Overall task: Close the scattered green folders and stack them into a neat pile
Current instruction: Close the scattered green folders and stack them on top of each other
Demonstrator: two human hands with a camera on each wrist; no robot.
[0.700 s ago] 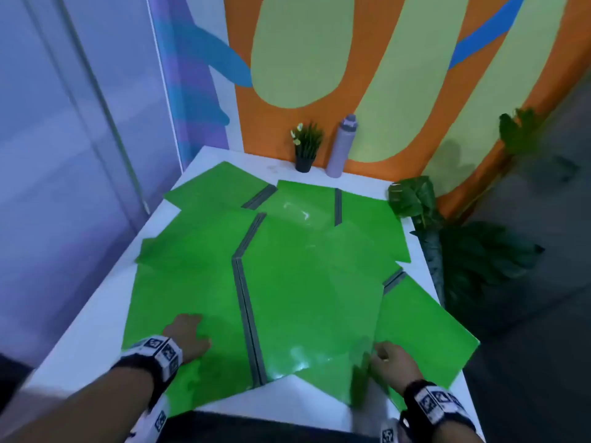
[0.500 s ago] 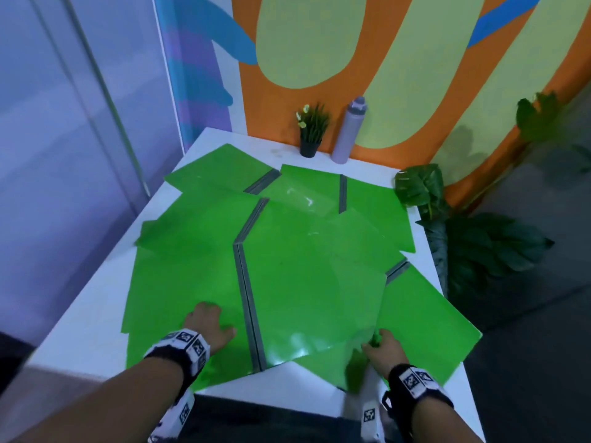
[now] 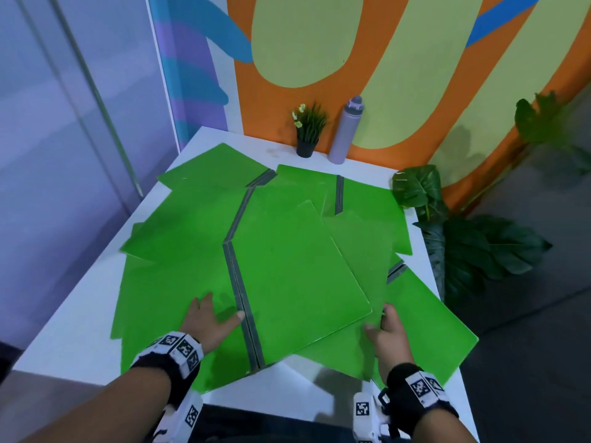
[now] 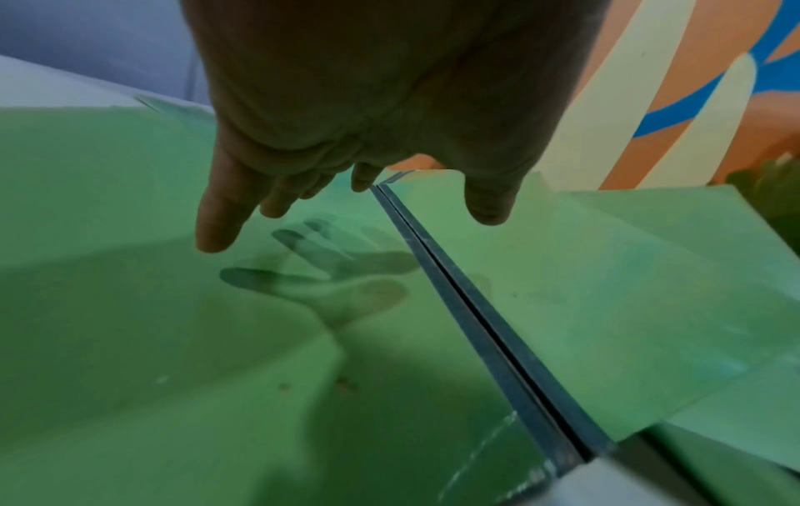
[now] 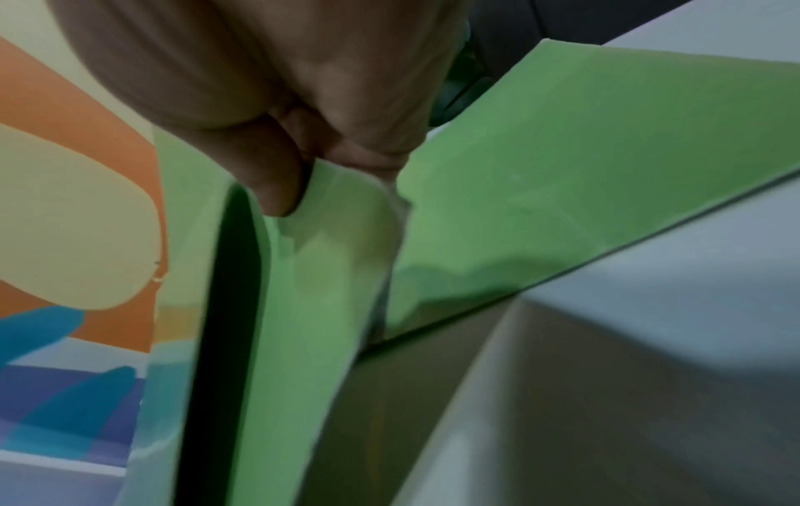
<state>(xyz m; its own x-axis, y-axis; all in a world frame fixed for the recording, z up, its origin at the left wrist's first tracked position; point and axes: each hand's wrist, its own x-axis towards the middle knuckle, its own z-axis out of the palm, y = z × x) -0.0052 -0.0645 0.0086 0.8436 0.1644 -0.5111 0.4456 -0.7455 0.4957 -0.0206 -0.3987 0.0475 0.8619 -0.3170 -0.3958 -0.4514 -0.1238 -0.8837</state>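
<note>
Green folders point(image 3: 287, 270) lie open and overlapping across the white table point(image 3: 80, 321). My left hand point(image 3: 208, 324) hovers with fingers spread just above the nearest folder's left leaf; my right hand point(image 3: 388, 334) pinches the lifted edge of a cover point(image 5: 311, 274). Folding it over could drag neighbouring folders, since their leaves overlap.

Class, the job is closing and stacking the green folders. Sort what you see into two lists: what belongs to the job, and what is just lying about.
Belongs to the job:
- green folders, open and overlapping
- left hand over the near folder
- right hand pinching a cover's edge
- white table

Just lying about:
- potted plant
- lilac bottle
- leafy plant beside the table
</note>
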